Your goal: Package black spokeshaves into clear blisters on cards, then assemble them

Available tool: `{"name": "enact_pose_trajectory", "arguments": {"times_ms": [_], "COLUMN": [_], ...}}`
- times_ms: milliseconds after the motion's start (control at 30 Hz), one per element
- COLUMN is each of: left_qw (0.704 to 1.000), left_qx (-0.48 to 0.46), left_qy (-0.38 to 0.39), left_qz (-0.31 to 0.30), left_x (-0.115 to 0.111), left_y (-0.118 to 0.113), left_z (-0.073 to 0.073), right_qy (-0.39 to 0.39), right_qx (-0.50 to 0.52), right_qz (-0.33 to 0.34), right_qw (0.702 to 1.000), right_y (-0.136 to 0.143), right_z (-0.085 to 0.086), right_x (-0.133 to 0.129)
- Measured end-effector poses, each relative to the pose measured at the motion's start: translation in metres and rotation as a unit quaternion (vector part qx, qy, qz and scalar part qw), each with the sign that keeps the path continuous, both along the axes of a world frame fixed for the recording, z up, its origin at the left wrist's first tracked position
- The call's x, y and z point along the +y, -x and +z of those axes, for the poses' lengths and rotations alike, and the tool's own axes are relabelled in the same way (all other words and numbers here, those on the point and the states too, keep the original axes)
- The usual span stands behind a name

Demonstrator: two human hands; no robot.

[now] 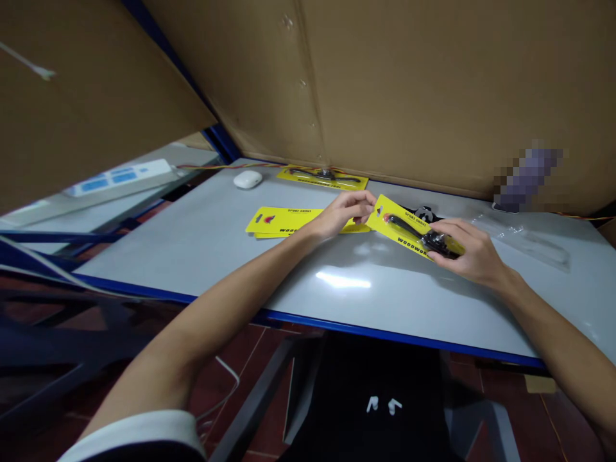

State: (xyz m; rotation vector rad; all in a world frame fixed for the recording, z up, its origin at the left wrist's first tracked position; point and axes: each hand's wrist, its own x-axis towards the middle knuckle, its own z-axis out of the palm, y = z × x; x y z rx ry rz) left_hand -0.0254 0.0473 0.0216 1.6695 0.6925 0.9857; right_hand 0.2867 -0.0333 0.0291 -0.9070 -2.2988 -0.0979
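Observation:
My right hand (464, 250) is closed on the right end of a yellow spokeshave package (402, 226), a card with a black tool under clear plastic, tilted above the table. Near the package's left end is my left hand (349, 212), its fingers curled; whether they pinch the card's edge is unclear. Under and beside that hand lie flat yellow cards (283, 221), overlapping on the table. Another yellow package (332, 179) with a black tool lies at the back edge. Behind the held package, a black tool (424, 214) shows in part.
Clear plastic blister covers (529, 240) lie on the right of the grey table (192, 250). A white earbud case (248, 179) sits at the back left. Cardboard walls rise behind. A power strip (120, 179) rests on the left surface; white earbuds (384, 405) lie below the table edge.

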Motion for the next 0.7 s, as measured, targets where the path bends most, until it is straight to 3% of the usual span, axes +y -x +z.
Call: {"name": "enact_pose_trajectory", "arguments": {"times_ms": [233,467,700], "left_qw": [0.994,0.988,0.956], "left_qx": [0.068,0.090,0.184], "left_qy": [0.001,0.074,0.046], "left_qz": [-0.083,-0.098,-0.223], "left_x": [-0.014,-0.015,-0.015], "left_y": [-0.005,-0.007,0.005], "left_z": [0.006,0.011,0.019], "right_qy": [0.119,0.001,-0.051], "right_qx": [-0.084,-0.121,-0.212], "right_qz": [-0.047,-0.065,-0.047], "right_qw": [0.988,0.991,0.975], "right_y": [-0.001,0.009,0.014], "right_z": [-0.003,-0.002,0.000], "right_x": [-0.004,-0.015,-0.020]}}
